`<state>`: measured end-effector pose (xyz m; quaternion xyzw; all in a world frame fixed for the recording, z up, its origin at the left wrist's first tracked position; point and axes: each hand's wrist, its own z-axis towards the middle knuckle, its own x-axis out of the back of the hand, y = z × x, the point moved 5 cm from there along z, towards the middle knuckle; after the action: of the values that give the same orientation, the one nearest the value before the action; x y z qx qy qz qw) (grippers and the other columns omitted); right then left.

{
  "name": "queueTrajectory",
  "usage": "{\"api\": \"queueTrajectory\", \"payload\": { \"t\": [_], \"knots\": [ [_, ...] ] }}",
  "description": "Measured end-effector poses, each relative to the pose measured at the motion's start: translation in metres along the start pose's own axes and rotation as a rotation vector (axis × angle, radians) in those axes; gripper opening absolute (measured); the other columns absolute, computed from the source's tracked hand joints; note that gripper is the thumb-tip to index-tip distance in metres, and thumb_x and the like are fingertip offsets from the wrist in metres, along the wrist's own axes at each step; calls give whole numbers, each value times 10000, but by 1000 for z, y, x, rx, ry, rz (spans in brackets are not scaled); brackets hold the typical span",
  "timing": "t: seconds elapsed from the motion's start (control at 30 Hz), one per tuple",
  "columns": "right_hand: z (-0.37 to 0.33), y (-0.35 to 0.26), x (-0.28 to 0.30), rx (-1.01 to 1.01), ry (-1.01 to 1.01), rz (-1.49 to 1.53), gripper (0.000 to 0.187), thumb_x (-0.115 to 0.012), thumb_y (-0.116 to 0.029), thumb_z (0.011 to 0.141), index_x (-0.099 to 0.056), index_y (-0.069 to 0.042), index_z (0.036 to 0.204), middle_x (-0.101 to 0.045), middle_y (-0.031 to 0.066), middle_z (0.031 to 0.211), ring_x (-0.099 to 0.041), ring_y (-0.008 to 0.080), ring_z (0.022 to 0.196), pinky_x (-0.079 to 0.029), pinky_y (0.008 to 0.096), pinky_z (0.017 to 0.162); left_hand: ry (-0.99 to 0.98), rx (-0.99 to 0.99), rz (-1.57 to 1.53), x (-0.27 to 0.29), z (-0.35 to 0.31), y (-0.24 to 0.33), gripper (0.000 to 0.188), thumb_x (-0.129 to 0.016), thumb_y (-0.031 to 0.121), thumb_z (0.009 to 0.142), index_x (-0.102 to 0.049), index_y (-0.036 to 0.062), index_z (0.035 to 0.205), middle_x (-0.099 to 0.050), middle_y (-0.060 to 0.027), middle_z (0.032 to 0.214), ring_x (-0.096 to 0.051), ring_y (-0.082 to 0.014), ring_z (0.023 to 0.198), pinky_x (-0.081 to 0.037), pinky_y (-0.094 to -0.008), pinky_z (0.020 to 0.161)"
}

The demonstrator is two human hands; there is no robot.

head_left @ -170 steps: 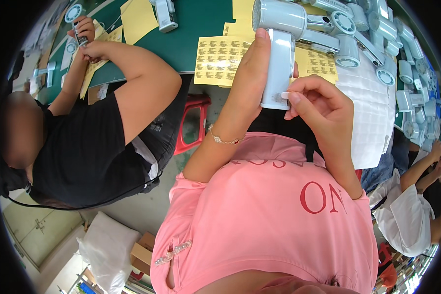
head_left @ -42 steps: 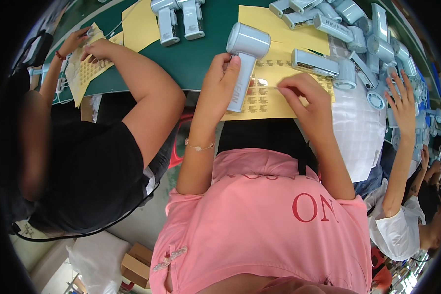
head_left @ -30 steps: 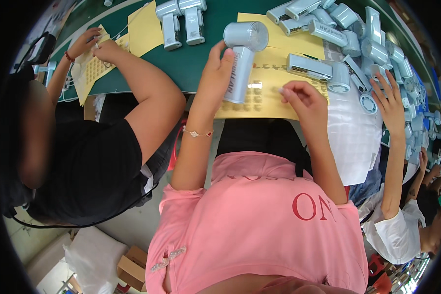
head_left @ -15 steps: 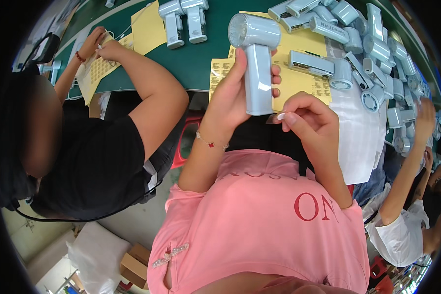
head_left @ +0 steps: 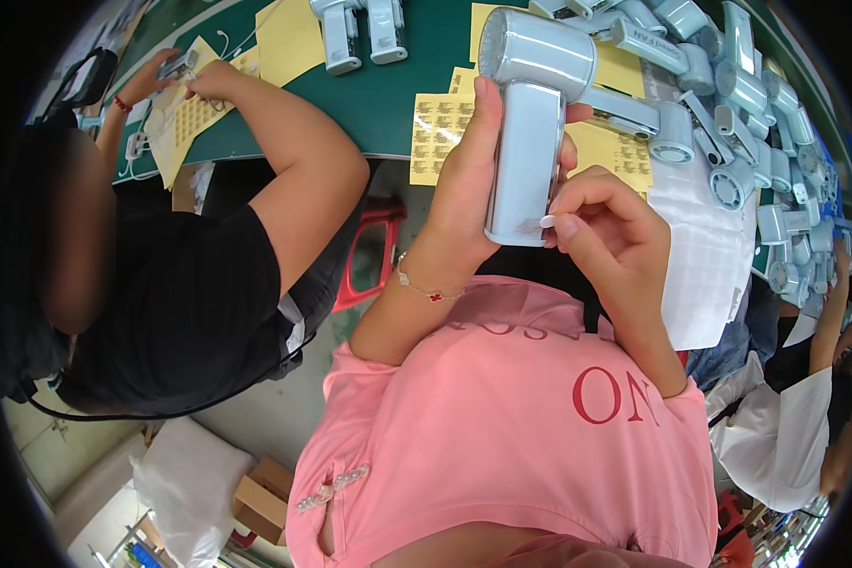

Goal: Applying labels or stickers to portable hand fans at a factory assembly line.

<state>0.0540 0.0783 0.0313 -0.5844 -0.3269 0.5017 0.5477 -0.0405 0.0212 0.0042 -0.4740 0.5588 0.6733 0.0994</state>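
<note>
Left hand [head_left: 469,185] holds fan [head_left: 523,151]; right hand [head_left: 623,230] touching

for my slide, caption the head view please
Left hand holds a pale blue fan, with right hand at its lower end.

The pale blue, drum-headed plastic fan [head_left: 523,156] looks smooth and glossy; the yellow rectangular paper label sheet [head_left: 435,133] looks smooth, the pink cloth shirt [head_left: 502,417] matt.
</note>
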Motion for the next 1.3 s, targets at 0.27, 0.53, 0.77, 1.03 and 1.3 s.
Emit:
{"api": "queueTrajectory", "payload": {
  "t": [0.27, 0.53, 0.77, 1.03, 1.3],
  "knots": [
    [-1, 2, -2, -19, 19, 57, 104, -536, 86, 809, -539, 61, 910, -540, 59, 875, -521, 74, 730, -448, 192, 647, 5, -2, -13, 3, -1, -1, 737, -216, 618, 886, -506, -13, 1133, -573, -39, 745, -536, -91, 592, -454, -221, 528],
    [-1, 1, -2, -16, 19, 44, 105, -540, 86, 808, -544, 62, 910, -538, 57, 871, -519, 70, 716, -444, 186, 636, 2, -3, -29, 4, 0, -2, 718, -208, 598, 898, -508, -9, 1135, -575, -39, 748, -533, -91, 586, -453, -219, 524],
    [-1, 0, -3, -7, 31, -34, 102, -556, 86, 802, -547, 59, 901, -531, 49, 866, -517, 66, 714, -443, 177, 628, -22, -2, -56, 5, 0, -3, 705, -208, 593, 901, -504, -1, 1138, -581, -49, 770, -546, -96, 603, -466, -227, 534],
    [-2, -1, -5, 20, 58, -111, 105, -567, 84, 793, -553, 50, 891, -519, 39, 843, -519, 68, 701, -444, 175, 620, 7, -13, -76, 7, -2, -4, 682, -213, 587, 903, -480, 16, 1164, -585, -76, 850, -550, -99, 653, -473, -237, 568],
    [0, -7, -3, 267, 76, -604, 125, -612, 32, 773, -568, 19, 890, -558, 24, 804, -548, 85, 636, -446, 185, 576, 45, -43, -2, 12, -2, -1, 736, -214, 588, 904, -448, -55, 1173, -544, -67, 803, -498, -120, 663, -429, -237, 591]
  ]
}}
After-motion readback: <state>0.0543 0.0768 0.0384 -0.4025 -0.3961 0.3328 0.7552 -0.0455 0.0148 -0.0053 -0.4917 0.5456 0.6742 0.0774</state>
